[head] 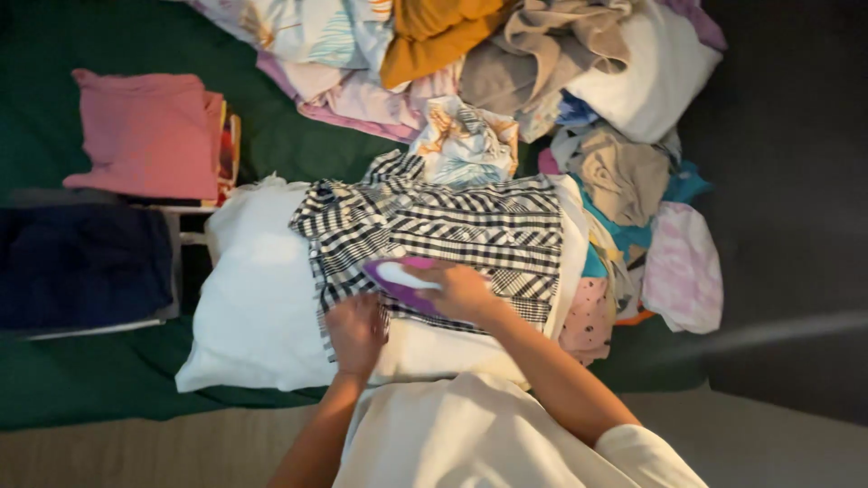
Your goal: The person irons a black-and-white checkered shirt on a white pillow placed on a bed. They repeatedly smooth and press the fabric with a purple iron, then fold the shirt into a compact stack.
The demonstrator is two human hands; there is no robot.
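A black-and-white checked garment (452, 226) lies spread over a white cloth (258, 298) on the green surface. My right hand (461, 291) grips a purple and white iron (402, 276) that rests on the garment's near edge. Just left of the iron, my left hand (354, 333) presses flat on the garment's lower left corner, fingers together.
A folded pink pile (145, 131) and a folded dark blue pile (81, 262) sit at the left. A big heap of unfolded clothes (542, 81) fills the far side and the right. The green cover (81, 380) ends at a beige edge close to me.
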